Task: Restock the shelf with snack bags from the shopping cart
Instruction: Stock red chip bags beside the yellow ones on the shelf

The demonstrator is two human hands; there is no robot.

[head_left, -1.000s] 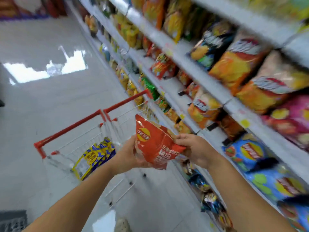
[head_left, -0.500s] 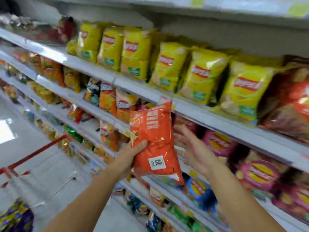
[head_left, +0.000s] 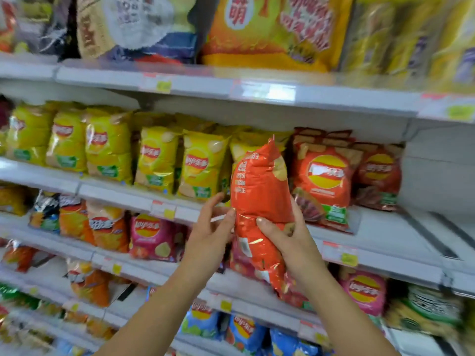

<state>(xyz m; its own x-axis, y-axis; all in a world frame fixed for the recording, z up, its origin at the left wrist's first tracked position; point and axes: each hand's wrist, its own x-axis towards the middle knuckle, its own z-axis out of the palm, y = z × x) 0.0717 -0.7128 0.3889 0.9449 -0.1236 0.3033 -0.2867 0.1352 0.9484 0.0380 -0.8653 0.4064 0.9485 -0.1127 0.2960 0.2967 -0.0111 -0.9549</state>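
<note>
I hold a red-orange chip bag (head_left: 259, 196) upright and edge-on in front of the white shelf (head_left: 385, 242). My right hand (head_left: 288, 235) grips its lower right side, thumb across the front. My left hand (head_left: 212, 227) touches its left edge with the thumb, fingers spread. Just right of the held bag, matching red bags (head_left: 323, 181) stand on the shelf. Yellow chip bags (head_left: 154, 155) fill the same shelf to the left. The shopping cart is out of view.
A bare stretch of shelf (head_left: 424, 227) lies right of the red bags. Large orange and yellow bags (head_left: 270, 32) sit on the shelf above. Pink, orange and blue bags (head_left: 151, 237) fill the shelves below. Price tags line the shelf edges.
The view swung from the cart and aisle to face the shelf. The bag rose toward the red bags' shelf. My right hand, open beside it before, now grips it.
</note>
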